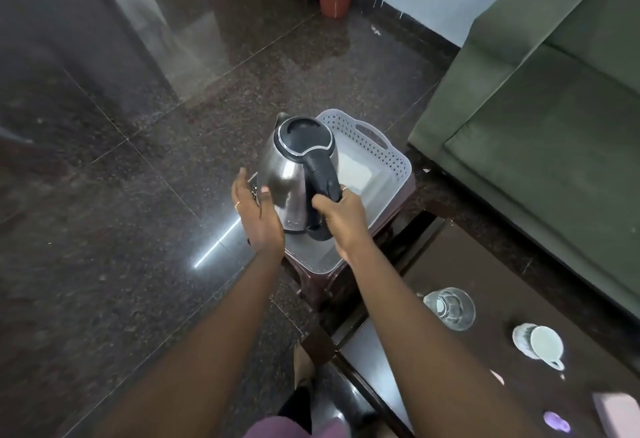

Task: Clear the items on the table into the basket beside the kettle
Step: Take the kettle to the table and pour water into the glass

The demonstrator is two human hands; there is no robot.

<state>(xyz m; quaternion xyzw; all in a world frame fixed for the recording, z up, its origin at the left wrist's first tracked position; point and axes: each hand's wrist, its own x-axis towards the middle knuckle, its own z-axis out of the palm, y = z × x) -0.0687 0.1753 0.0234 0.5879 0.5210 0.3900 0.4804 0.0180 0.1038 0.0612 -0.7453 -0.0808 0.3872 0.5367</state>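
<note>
Gripped in the right hand (pixel 341 218) is the black handle of the steel kettle (pixel 298 174), fingers wrapped shut around it, while the left hand (pixel 258 211) lies open and flat against the kettle's shiny left side, thumb on the metal, steadying rather than holding. The kettle tilts a little, spout toward the far left, handle toward the near right, and it sits over the near-left part of the white basket (pixel 377 150); whether its base rests in the basket or hangs just above it I cannot tell.

The basket stands on a small dark stool (pixel 398 209), its long side running from near left to far right, and its far-right half is bare. The things to be cleared lie the other way: near and to the right, on the dark table (pixel 460 264). A clear glass (pixel 450 308) stands nearest the stool, then a white cup (pixel 545 342) tipped on its side, and at the near-right edge a purple object (pixel 556 422) and a pink one (pixel 616 413), both too blurred to name.

As I judge it, the right hand is the nearer to those items, so once the kettle is set clear of the basket, that hand would swing back toward the near right, glass first.
</note>
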